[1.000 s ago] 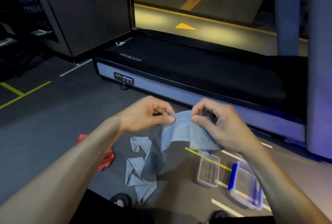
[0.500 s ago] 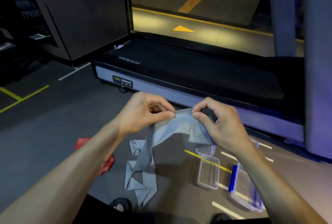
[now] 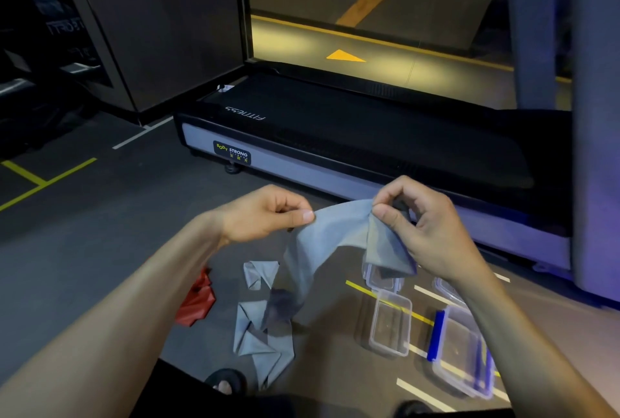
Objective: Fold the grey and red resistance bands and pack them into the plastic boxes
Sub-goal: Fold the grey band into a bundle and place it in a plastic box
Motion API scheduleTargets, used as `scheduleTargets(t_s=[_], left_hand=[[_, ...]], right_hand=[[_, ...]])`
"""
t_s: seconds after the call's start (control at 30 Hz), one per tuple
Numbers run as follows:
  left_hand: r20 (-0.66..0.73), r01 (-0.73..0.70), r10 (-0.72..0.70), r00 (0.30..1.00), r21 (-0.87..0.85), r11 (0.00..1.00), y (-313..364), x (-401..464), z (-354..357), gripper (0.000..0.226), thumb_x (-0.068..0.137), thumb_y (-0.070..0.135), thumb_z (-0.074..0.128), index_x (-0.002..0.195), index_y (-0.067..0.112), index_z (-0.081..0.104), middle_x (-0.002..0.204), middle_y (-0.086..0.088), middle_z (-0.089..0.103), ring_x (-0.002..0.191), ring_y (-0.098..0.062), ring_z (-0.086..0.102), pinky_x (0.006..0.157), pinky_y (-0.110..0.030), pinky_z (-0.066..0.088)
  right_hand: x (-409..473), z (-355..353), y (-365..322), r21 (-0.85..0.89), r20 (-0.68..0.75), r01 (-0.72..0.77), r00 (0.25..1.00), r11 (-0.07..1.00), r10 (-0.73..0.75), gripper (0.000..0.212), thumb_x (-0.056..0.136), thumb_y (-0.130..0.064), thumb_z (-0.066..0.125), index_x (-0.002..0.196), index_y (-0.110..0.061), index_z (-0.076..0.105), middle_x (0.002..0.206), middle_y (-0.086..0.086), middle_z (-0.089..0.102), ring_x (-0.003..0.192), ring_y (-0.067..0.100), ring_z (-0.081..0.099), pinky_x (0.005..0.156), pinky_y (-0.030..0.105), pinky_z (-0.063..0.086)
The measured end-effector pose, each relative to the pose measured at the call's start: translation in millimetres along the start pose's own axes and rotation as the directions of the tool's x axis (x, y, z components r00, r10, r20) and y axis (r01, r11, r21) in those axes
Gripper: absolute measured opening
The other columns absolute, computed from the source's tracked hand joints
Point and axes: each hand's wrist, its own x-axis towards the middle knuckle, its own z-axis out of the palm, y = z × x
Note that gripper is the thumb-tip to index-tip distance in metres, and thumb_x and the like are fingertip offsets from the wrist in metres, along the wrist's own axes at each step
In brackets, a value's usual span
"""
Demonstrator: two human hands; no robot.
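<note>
Since a moment ago my hands have pulled apart, stretching the grey band (image 3: 339,226) between them. My left hand (image 3: 265,213) pinches one edge and my right hand (image 3: 416,219) pinches the folded corner, up above the floor (image 3: 100,233). It looks soft, thin and floppy, so edges are best to hold. Its tail hangs down near the clear box (image 3: 391,323) and the red band (image 3: 196,300).

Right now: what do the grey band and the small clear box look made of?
Grey band: thin, limp sheet, probably latex or similar elastic; matte, slightly translucent where it hangs, drapes and creases between left hand and right hand.
Small clear box: rigid transparent plastic, glossy; the floor's yellow line shows through it and its rim catches light. Exact polymer cannot be told.
</note>
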Motion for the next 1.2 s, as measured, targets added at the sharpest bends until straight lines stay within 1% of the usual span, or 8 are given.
scheduleTargets(t_s=[0.2,0.33,0.43,0.57,0.8,1.0,1.1,1.2], left_hand=[[-0.025,0.039,-0.040,0.999,-0.028,0.999,2.5,-3.8,-7.2,0.015,0.098,0.021,0.064,0.091,0.014,0.075,0.076,0.007,0.068,0.071,-0.003,0.057,0.067,-0.019,0.045],[-0.001,0.032,-0.032,0.999,-0.046,0.998,4.7,-6.1,-6.0,0.016,0.097,0.026,0.065,0.090,0.018,0.076,0.081,-0.002,0.065,0.076,-0.018,0.051,0.072,-0.033,0.041],[0.009,0.007,-0.006,1.000,-0.094,0.996,8.8,-6.0,-4.9,0.016,0.097,0.026,0.064,0.087,0.022,0.076,0.079,-0.001,0.061,0.077,-0.021,0.044,0.073,-0.037,0.034],[0.054,0.006,0.000,0.999,-0.115,0.993,14.6,-2.4,0.8,0.018,0.101,0.022,0.061,0.089,0.018,0.074,0.077,0.000,0.058,0.073,-0.015,0.044,0.066,-0.026,0.035],[0.131,0.021,-0.020,0.991,-0.005,1.000,10.1,7.3,11.5,0.040,0.092,0.046,0.067,0.096,0.007,0.072,0.084,-0.007,0.051,0.082,-0.023,0.039,0.077,-0.040,0.030],[0.178,-0.051,0.042,0.983,0.046,0.998,11.8,6.9,10.9,0.015,0.096,0.033,0.068,0.086,0.024,0.074,0.076,-0.006,0.053,0.073,-0.020,0.043,0.071,-0.038,0.035],[0.129,-0.027,0.010,0.992,0.129,0.991,9.6,6.8,9.3,0.014,0.097,0.028,0.069,0.088,0.020,0.075,0.078,-0.004,0.065,0.075,-0.011,0.052,0.075,-0.031,0.042],[0.106,-0.023,-0.008,0.994,0.286,0.958,11.0,6.1,8.1,0.017,0.098,0.029,0.068,0.082,0.024,0.072,0.070,0.006,0.063,0.064,-0.004,0.050,0.064,-0.023,0.042]], right_hand=[[1.6,-3.9,15.6,0.128,0.145,-0.097,0.986,0.987,0.078,0.005,0.098,-0.010,0.066,0.095,-0.013,0.064,0.086,-0.006,0.067,0.081,0.007,0.062,0.078,0.020,0.046],[-3.1,-1.3,22.1,0.158,0.321,-0.156,0.942,0.975,0.099,0.009,0.100,-0.017,0.062,0.096,-0.009,0.061,0.081,0.006,0.063,0.072,0.022,0.055,0.074,0.026,0.047],[-5.7,-1.1,21.2,0.207,0.366,-0.189,0.925,0.960,0.104,0.008,0.099,-0.013,0.062,0.096,-0.005,0.062,0.099,0.004,0.071,0.095,0.027,0.067,0.086,0.035,0.051],[-5.0,7.5,13.0,0.255,0.383,-0.139,0.923,0.957,0.032,0.009,0.101,-0.009,0.060,0.096,-0.001,0.062,0.136,0.000,0.064,0.126,0.019,0.061,0.106,0.041,0.048],[-3.1,27.3,-5.4,0.437,0.357,-0.142,0.934,0.888,-0.026,0.009,0.098,-0.003,0.057,0.098,0.006,0.059,0.147,0.005,0.056,0.134,0.020,0.057,0.112,0.034,0.045],[-1.9,43.9,-3.2,0.391,0.347,-0.182,0.937,0.902,0.038,0.020,0.096,-0.014,0.060,0.100,0.006,0.058,0.145,0.007,0.057,0.131,0.025,0.058,0.114,0.049,0.041],[-0.7,34.8,-3.0,0.368,0.407,-0.193,0.913,0.910,0.029,0.018,0.101,-0.008,0.059,0.102,0.010,0.057,0.149,0.005,0.054,0.134,0.018,0.056,0.114,0.043,0.042],[-2.7,21.4,-6.5,0.367,0.443,-0.202,0.896,0.908,0.020,0.012,0.099,-0.006,0.059,0.101,0.005,0.060,0.155,-0.002,0.047,0.137,0.010,0.053,0.112,0.031,0.045]])
